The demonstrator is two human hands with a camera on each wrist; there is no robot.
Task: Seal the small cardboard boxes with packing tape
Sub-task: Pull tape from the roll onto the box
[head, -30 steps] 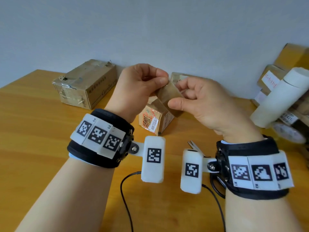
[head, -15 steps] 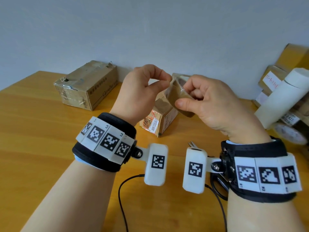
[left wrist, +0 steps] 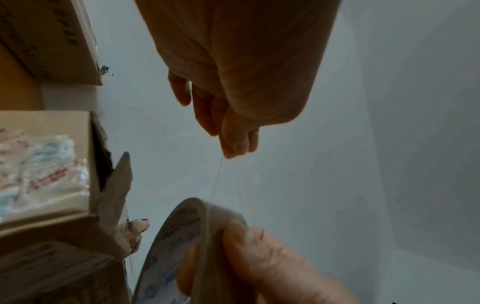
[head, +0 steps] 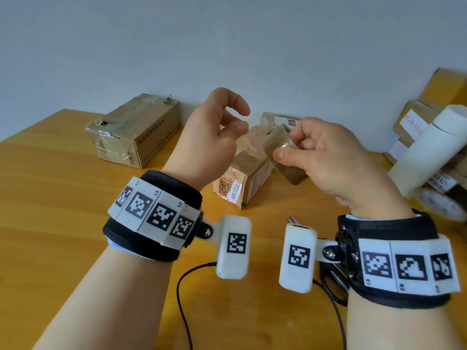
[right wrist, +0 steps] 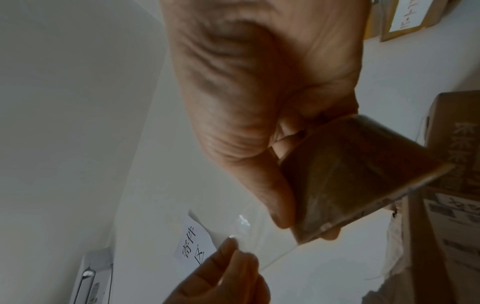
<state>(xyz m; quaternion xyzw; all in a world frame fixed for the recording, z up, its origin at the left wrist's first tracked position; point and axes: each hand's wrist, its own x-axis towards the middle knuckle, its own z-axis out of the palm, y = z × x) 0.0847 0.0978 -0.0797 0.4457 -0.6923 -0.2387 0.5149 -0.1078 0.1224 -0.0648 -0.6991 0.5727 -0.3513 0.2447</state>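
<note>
From the head view, my right hand (head: 326, 157) grips the tape roll (head: 283, 157) above the table (head: 63, 198), over the small cardboard box (head: 242, 183) near its far edge. At my left wrist, my left hand (left wrist: 233, 82) pinches the clear tape strip (left wrist: 215, 181). At my right wrist, thumb and fingers (right wrist: 272, 197) clamp the roll.

A plain pale grey-white wall (head: 227, 46) fills the space above and beyond the hands, evenly lit by soft daylight with no hard shadows. Below them spreads a wooden table (head: 50, 198), honey-yellow with visible grain, its far edge meeting the wall. A white paper note (right wrist: 194, 244) with black handwritten characters is stuck on the wall.
</note>
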